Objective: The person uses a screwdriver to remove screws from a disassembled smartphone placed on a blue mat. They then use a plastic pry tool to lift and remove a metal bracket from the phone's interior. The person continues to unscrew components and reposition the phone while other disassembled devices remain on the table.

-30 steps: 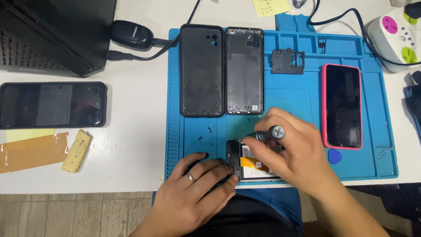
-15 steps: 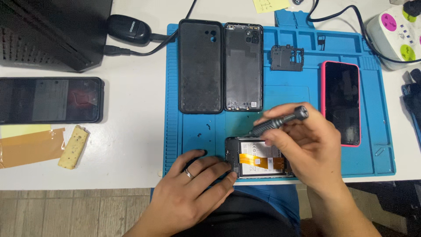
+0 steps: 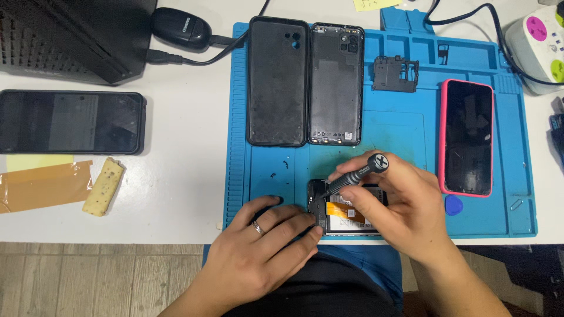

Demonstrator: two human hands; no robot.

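Note:
An opened phone with an orange flex strip lies at the near edge of the blue work mat. My left hand, a ring on one finger, presses on the phone's left side and holds it down. My right hand grips a black screwdriver, tilted with its tip down at the phone's upper left corner. Most of the phone's right half is hidden under my right hand.
On the mat lie a black phone case, a back cover, a small black frame part, a pink-cased phone and a blue pick. Left of the mat lie a black phone, tape and an eraser-like block.
My right hand has tipped the screwdriver from near upright to a slant and brought its tip to the phone's upper left corner. My left hand stays on the phone.

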